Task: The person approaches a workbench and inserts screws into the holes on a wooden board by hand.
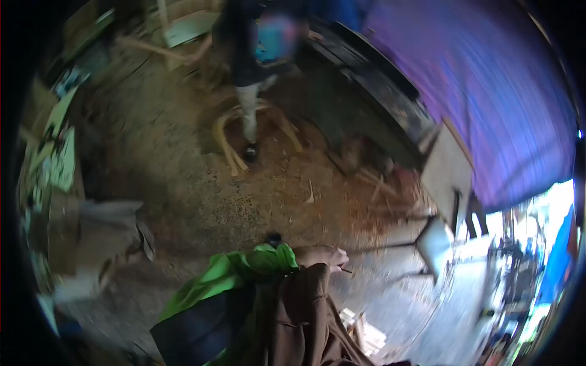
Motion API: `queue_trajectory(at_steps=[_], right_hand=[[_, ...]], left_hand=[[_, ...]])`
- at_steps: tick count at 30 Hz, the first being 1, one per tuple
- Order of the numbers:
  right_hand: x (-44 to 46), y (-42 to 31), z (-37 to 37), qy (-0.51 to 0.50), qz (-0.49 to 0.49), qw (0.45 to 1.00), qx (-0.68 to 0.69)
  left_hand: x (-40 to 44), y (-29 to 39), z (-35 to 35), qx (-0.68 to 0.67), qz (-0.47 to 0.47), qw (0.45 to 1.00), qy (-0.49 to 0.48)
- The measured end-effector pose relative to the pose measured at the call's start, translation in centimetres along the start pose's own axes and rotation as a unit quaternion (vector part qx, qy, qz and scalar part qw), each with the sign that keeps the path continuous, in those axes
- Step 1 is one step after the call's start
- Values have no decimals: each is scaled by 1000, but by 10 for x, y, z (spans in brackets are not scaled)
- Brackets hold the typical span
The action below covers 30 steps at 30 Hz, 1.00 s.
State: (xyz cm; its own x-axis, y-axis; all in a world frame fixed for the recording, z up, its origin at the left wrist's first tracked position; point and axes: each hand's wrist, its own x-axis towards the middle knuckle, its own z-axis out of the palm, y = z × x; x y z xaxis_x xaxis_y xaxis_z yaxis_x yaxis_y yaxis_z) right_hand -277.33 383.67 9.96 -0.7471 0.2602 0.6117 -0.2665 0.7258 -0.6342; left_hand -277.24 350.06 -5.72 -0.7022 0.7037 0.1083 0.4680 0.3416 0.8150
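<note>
1. In the lower centre, the left hand (326,257) is closed around a thin rod (347,271); only one end shows, its kind unclear.
2. The right hand does not show; its state cannot be told.
3. Brown cloth (305,314) partly covers pale wood pieces (371,337).
4. At top centre, a blurred person (244,66) is cut off.

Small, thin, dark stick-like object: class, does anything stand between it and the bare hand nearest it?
Nothing visible does: the green-sleeved left hand holds the small, thin, dark stick-like object, whose end juts out.
</note>
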Motion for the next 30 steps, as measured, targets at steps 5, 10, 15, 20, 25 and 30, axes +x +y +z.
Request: queue_trajectory(at_steps=[5,10,15,20,25,30], right_hand=[[67,43,88,-55,13,998,-18],[110,56,188,-142,15,990,-2],[144,50,277,-218,-15,975,47],[173,57,337,-277,-48,956,86],[194,55,371,-313,-76,939,122],[204,51,397,-354,-86,921,137]], left_hand=[[19,-40,-20,53,-41,991,117],[-41,-71,-34,-6,-134,978,160],[-87,-133,18,-1,-201,945,259],[-52,-207,80,30,-285,893,347],[8,-202,58,26,-305,897,318],[32,-195,33,54,-358,886,291]])
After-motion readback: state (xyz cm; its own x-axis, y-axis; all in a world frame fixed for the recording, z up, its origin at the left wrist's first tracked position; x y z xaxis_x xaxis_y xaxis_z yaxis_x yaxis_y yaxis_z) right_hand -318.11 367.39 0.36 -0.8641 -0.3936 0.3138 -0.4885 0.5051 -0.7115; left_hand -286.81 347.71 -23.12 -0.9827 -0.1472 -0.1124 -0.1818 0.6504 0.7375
